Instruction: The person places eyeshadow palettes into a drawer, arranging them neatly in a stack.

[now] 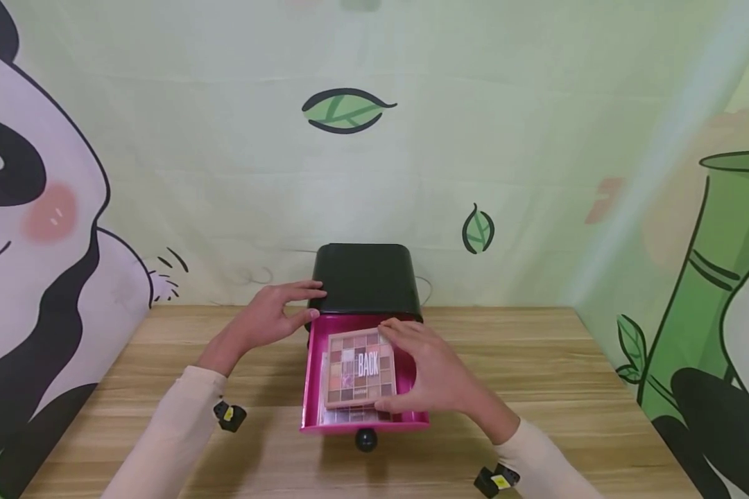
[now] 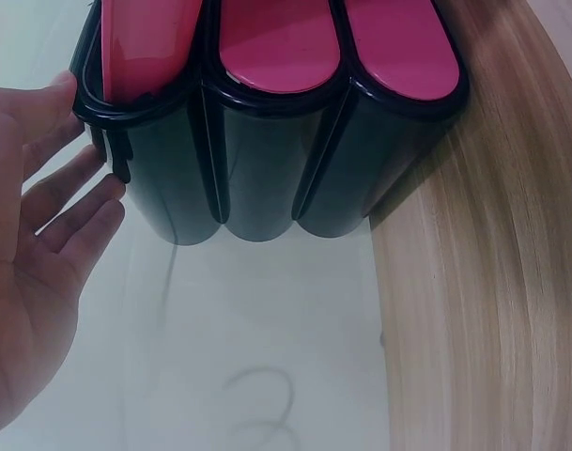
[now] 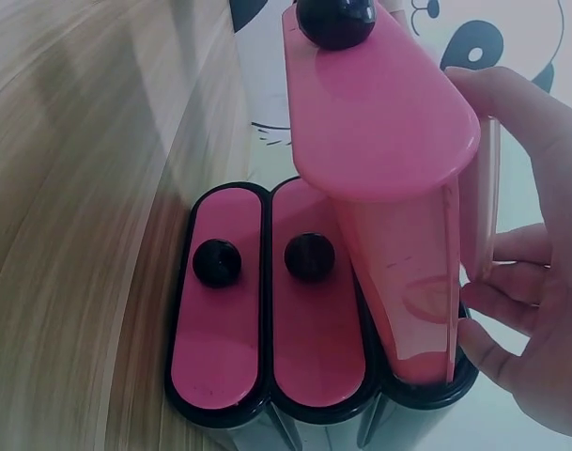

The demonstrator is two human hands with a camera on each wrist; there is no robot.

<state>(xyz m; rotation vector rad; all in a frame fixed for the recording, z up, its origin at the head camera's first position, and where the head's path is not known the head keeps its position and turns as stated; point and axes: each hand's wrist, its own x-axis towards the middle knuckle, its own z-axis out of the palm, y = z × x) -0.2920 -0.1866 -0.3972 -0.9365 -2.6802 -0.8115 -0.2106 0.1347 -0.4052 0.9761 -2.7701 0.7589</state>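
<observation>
A black drawer cabinet [image 1: 363, 278] stands on the table against the backdrop, its pink top drawer [image 1: 310, 398] pulled out toward me. My left hand [image 1: 267, 316] touches the cabinet's front left corner, fingers fairly straight; the left wrist view shows the fingertips at its side. Between the thumb and fingers of my right hand [image 1: 438, 371] is a square eyeshadow palette [image 1: 342, 388], marked "BACK" and lying slightly tilted over the drawer. Under it, partly hidden, lies another palette [image 1: 337, 417]. In the right wrist view the palette's edge [image 3: 489, 202] shows beside the drawer wall.
Two lower pink drawers [image 3: 218, 348] are closed, each with a black knob [image 3: 310, 256]. The top drawer's knob [image 1: 366, 440] points toward me. The wooden table [image 1: 512, 353] ends at a printed cloth backdrop [image 1: 225, 173] just behind the cabinet.
</observation>
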